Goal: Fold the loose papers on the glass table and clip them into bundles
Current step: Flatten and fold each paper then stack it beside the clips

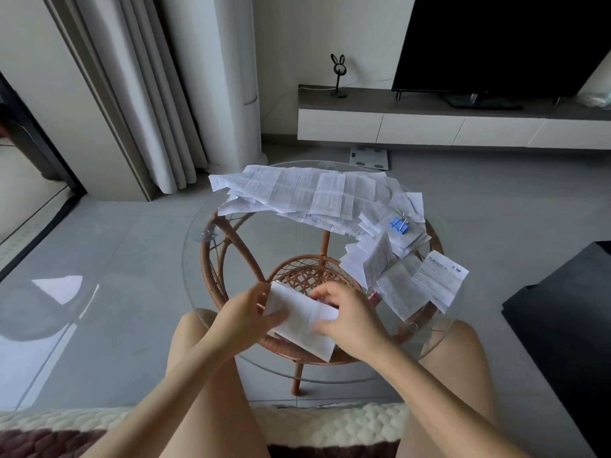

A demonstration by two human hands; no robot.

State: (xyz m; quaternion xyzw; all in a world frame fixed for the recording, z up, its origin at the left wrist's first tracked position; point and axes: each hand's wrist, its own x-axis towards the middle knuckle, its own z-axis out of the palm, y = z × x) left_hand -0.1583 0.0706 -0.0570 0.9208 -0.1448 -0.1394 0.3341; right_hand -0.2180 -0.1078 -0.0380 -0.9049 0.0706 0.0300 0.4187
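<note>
While both hands hold one white paper (302, 320) over the near part of the glass table (190, 239), the left hand (246, 314) grips its left edge with the thumb on top, and the right hand (350, 320) pinches its right side with curled fingers. Loose papers (307, 193) lie spread across the table's far side. At the right, a blue clip (399, 223) sits on a bundle (410, 239), with more sheets (426, 285) just nearer.
</note>
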